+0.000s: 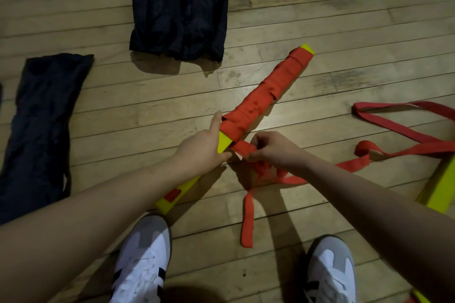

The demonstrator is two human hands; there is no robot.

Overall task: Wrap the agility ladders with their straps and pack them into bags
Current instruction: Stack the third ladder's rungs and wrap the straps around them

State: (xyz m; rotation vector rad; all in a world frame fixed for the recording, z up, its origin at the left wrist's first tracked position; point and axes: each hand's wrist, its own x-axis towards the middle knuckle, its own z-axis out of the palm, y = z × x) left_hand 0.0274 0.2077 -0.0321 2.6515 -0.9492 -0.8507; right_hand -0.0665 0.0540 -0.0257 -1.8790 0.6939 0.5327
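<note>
We stand on a pale wooden plank floor, and our white and grey sports shoes show at the bottom edge. Two dark blue fabric bags lie flat on the floor: one long bag at the left and one wider bag at the top, well apart from each other. In the middle lies the bundle of yellow plastic ladder rungs, placed diagonally, and most of its length is already wrapped in orange-red fabric strap. Its yellow ends stay bare. A loose part of the same orange-red strap runs in loops over the floor to the right, and one short end lies between our shoes. Another yellow flat rung shows at the right edge.

Our left hand grasps the near yellow end of the bundle, with the index finger stretched along it. Our right hand pinches the strap just beside the bundle, fingers closed on it.
</note>
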